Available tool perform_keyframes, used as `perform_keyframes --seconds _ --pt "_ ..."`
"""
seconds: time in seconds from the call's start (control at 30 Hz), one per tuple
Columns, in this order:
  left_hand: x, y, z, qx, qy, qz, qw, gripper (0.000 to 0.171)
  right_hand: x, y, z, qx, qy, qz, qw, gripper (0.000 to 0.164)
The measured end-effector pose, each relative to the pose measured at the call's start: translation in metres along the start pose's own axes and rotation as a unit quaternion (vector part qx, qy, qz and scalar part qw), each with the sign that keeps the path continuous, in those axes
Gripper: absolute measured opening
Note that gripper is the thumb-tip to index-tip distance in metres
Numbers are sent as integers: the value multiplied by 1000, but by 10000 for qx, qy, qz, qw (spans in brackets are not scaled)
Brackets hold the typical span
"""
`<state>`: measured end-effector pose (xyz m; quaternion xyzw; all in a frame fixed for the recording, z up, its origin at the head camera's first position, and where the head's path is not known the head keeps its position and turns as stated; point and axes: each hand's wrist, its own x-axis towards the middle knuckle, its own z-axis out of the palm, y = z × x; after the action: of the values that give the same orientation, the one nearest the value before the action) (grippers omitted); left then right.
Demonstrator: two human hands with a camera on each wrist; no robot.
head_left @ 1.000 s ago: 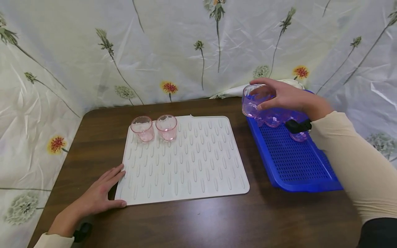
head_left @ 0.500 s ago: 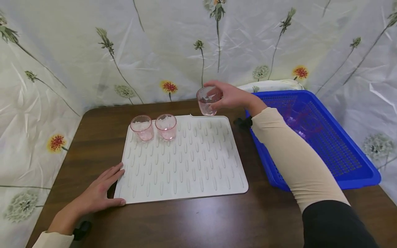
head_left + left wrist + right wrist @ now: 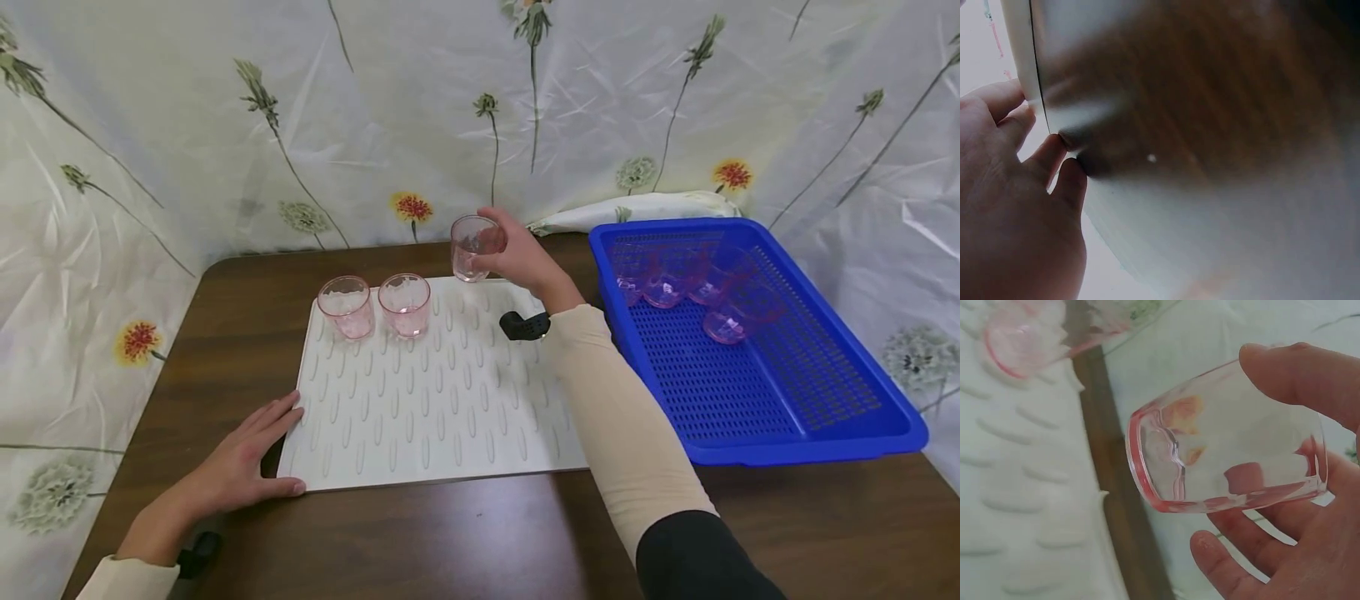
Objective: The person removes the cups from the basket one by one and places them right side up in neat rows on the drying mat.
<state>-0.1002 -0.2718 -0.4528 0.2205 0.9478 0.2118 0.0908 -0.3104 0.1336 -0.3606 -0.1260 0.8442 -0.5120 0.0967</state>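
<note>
My right hand [image 3: 517, 254] grips a clear pink-tinted glass [image 3: 467, 248] between thumb and fingers, upright over the back edge of the white ridged drying mat [image 3: 450, 417]. In the right wrist view the glass [image 3: 1222, 456] shows its thick pink base, apart from the mat. Two matching glasses stand side by side at the mat's back left: one at the corner [image 3: 347, 308] and one to its right [image 3: 405, 307]. My left hand [image 3: 236, 462] rests at the mat's left edge, fingers spread, fingertips and thumb on the rim. The left wrist view shows those fingers [image 3: 1047, 156] along the edge.
A blue perforated plastic basket [image 3: 817, 446] stands to the right of the mat, with several more pink glasses [image 3: 726, 323] in its back left part. A flower-print sheet [image 3: 420, 100] hangs behind the dark wooden table [image 3: 480, 542].
My right hand has carried the glass from over the basket leftward to the mat's back edge, beside the two standing glasses. The left hand has stayed in place.
</note>
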Motion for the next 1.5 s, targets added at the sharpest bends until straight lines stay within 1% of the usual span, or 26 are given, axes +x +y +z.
perform_keyframes --seconds 0.17,0.33,0.5,0.63,0.8,1.07,1.3,1.5 --pt "0 1 -2 -15 -1 -34 10000 98 -7 10 17 172 238 -18 9996 83" --pt "0 1 -2 -13 -7 -48 10000 99 -15 14 31 208 378 -103 9990 89" --pt "1 1 0 -14 -35 -69 10000 99 -22 21 40 123 468 45 9988 88" --pt "0 2 0 -42 -73 -143 9999 99 -25 28 44 29 423 124 9990 86" --pt "1 2 0 -11 -53 -152 9999 99 -24 34 46 -11 350 104 9993 85" --pt "2 3 -1 -3 -71 -173 9998 99 -23 38 50 -118 247 170 9995 84" --pt "2 4 -1 20 -96 -171 9998 99 -22 42 53 -130 52 303 9994 87" --pt "2 4 -1 36 -147 -215 9997 99 -22 47 55 -44 -20 277 9996 85"
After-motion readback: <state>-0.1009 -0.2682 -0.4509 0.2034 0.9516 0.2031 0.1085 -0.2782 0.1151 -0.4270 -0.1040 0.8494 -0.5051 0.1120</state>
